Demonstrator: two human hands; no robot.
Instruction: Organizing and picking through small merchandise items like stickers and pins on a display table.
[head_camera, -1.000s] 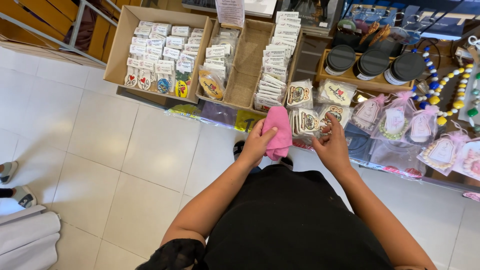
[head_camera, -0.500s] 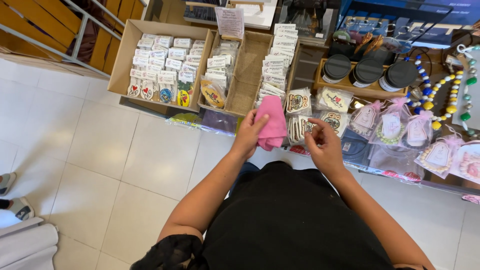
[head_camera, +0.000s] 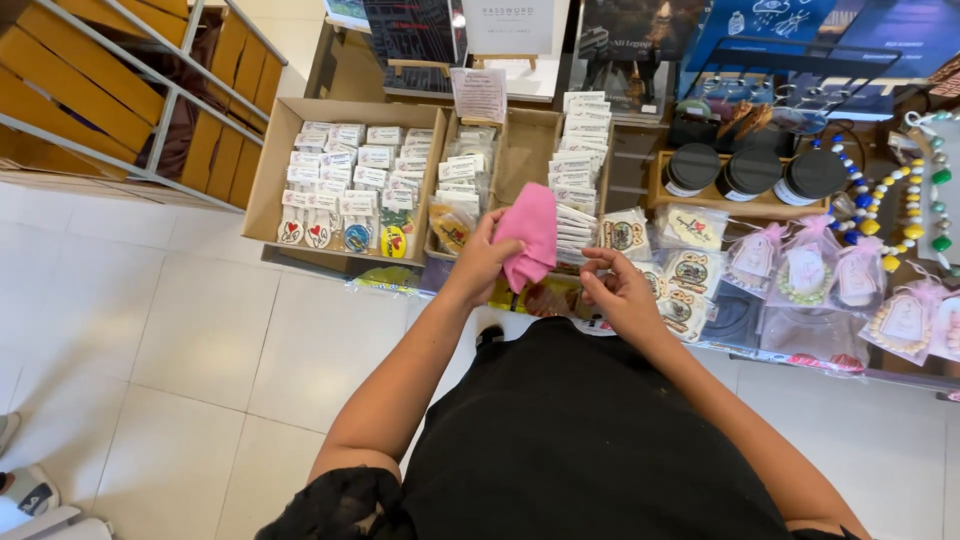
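A soft pink cloth (head_camera: 530, 232) hangs crumpled, pinched at its lower edge. It rises above the grip, loosely folded.

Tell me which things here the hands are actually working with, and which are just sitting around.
In hand:
left hand holding the soft pink folded cloth
right hand, fingers pinched; what it holds is too small to tell

Lying about:
brown cardboard box of small white packets
three black round lidded jars
pink mesh gift pouches

Left of the small pink sign (head_camera: 479, 94) — a cardboard box (head_camera: 268, 170) of white packets (head_camera: 350, 170); right of it, white-labelled black jars (head_camera: 750, 172) and pink pouches (head_camera: 805, 268).
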